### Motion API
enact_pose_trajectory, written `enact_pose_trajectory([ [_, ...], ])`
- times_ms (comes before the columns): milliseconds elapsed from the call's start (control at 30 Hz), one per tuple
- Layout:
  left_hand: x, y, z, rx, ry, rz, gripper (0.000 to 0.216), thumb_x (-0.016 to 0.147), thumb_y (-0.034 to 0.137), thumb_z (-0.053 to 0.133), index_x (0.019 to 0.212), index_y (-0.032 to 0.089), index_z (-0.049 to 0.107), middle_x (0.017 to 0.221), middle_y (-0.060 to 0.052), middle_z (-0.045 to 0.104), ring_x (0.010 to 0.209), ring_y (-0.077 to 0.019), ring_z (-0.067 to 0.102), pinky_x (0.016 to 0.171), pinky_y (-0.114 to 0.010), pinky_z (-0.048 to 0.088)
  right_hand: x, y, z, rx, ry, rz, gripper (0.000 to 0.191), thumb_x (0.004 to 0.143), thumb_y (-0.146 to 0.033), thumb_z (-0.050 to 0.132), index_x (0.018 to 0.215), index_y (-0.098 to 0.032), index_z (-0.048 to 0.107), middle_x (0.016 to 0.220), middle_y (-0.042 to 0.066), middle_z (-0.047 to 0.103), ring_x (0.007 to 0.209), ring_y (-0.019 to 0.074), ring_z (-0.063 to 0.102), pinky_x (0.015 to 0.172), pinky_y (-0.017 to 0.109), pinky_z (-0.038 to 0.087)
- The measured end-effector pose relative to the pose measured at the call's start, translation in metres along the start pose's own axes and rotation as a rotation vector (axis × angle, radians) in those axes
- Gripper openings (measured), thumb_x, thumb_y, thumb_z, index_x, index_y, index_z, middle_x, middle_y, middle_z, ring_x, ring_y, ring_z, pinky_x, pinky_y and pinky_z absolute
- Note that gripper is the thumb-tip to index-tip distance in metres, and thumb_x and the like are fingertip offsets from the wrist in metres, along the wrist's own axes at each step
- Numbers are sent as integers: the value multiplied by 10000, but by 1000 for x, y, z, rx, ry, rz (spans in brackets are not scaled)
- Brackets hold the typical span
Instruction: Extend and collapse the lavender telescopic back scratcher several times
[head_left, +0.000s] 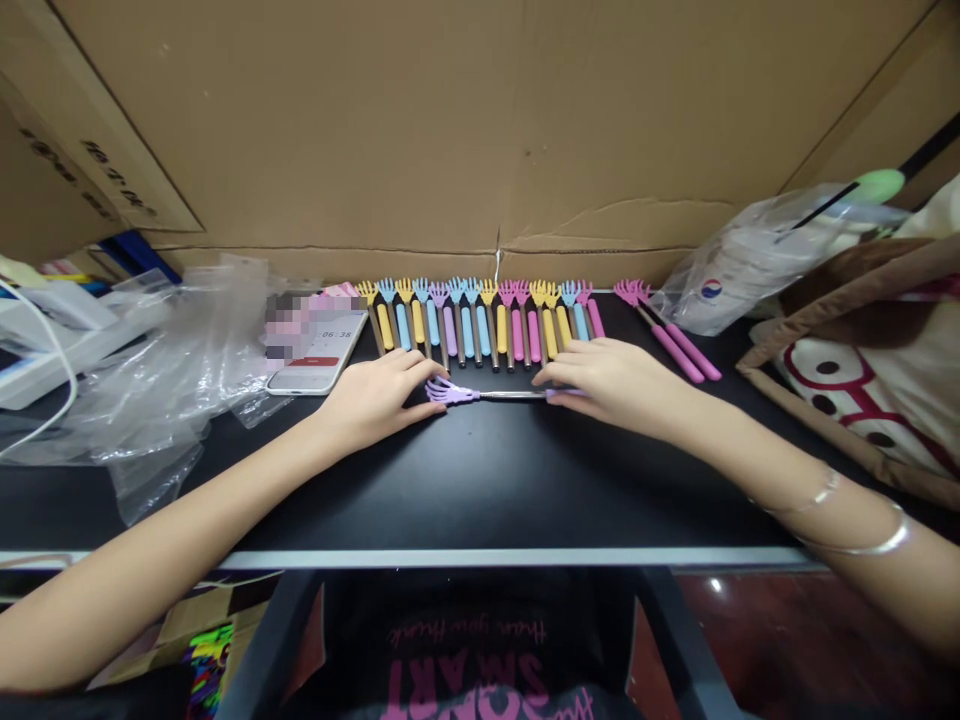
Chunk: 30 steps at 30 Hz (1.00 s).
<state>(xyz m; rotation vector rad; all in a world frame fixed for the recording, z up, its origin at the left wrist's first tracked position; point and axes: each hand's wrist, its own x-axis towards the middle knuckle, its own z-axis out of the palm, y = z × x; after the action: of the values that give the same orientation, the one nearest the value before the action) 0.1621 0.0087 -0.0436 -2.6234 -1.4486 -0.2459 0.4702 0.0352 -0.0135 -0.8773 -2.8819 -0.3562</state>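
Note:
A purple back scratcher (454, 392) with a hand-shaped head and a metal shaft (514, 395) lies crosswise just above the black table. My left hand (382, 395) pinches the tips of its claw head between thumb and fingers. At the other end, my right hand (611, 385) is closed around the purple handle, most of which the fingers hide. Behind it stretches a row of back scratchers (480, 325) in yellow, blue, purple and pink, heads toward the cardboard. Two pink back scratchers (679, 350) lie apart, right of the row.
A phone (319, 350) showing a timer lies left of the row, beside crumpled clear plastic bags (172, 360). To the right are a bagged drink cup (739, 265) and a brown-edged cloth bag (847, 400). A cardboard wall (465, 130) closes off the back; the table's pale edge (510, 558) runs in front.

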Motion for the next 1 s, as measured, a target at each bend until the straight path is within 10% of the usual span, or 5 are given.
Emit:
enact_pose_trajectory([
  [533, 1, -1, 1, 11, -2, -7, 466, 893, 580, 552, 1184, 217, 580, 1127, -67, 665, 1042, -240, 629, 715, -288, 491, 8, -1, -7, 123, 13, 38, 196, 915, -302, 510, 961, -216, 680, 885, 35, 716, 763, 138, 631, 645, 238, 366],
  [800, 0, -3, 4, -14, 1, 45, 349, 959, 496, 455, 1140, 242, 612, 1126, -47, 649, 1039, -217, 615, 739, -283, 497, -23, 79, -35, 234, 291, 627, 399, 850, -485, 559, 1046, -154, 666, 840, 82, 705, 705, 154, 592, 664, 259, 411],
  [1000, 0, -2, 4, -36, 1, 43, 334, 964, 440, 423, 1142, 230, 612, 1120, -65, 642, 1034, -225, 612, 779, -308, 519, -38, 112, -16, -6, 42, 952, 358, 848, -441, 545, 1052, -179, 676, 967, 129, 720, 823, 223, 597, 622, 296, 336],
])
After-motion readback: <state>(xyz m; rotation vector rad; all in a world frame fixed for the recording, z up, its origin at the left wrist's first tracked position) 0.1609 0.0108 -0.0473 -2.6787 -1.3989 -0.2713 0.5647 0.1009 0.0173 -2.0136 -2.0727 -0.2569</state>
